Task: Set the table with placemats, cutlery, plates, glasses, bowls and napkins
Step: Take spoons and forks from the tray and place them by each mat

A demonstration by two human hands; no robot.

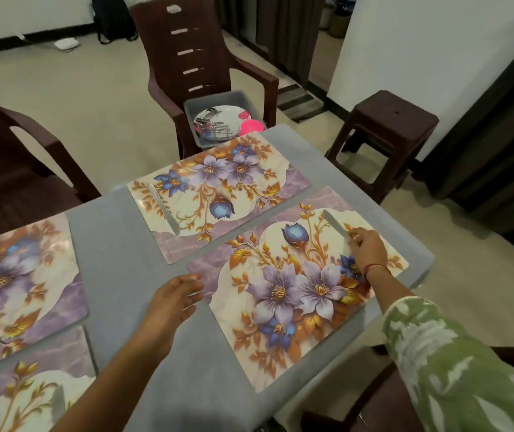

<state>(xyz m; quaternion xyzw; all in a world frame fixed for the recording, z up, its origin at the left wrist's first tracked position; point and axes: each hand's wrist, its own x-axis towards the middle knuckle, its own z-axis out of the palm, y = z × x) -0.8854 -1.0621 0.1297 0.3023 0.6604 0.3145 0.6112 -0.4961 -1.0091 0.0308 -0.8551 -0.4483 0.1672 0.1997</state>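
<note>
On the grey table point(131, 275), my right hand point(367, 249) pinched the handle end of a knife point(335, 224) that lay flat near the far right corner of the nearest placemat point(280, 322). My left hand point(173, 299) held nothing, its fingers loose and fairly straight, the tips touching that mat's left edge. A second knife point(163, 208) lay along the left side of the far placemat point(218, 188). Beyond the table, a grey tub point(193, 109) with plates point(233, 115), cutlery point(215, 124) and a pink bowl point(251, 126) sat on a brown chair point(187, 42).
</note>
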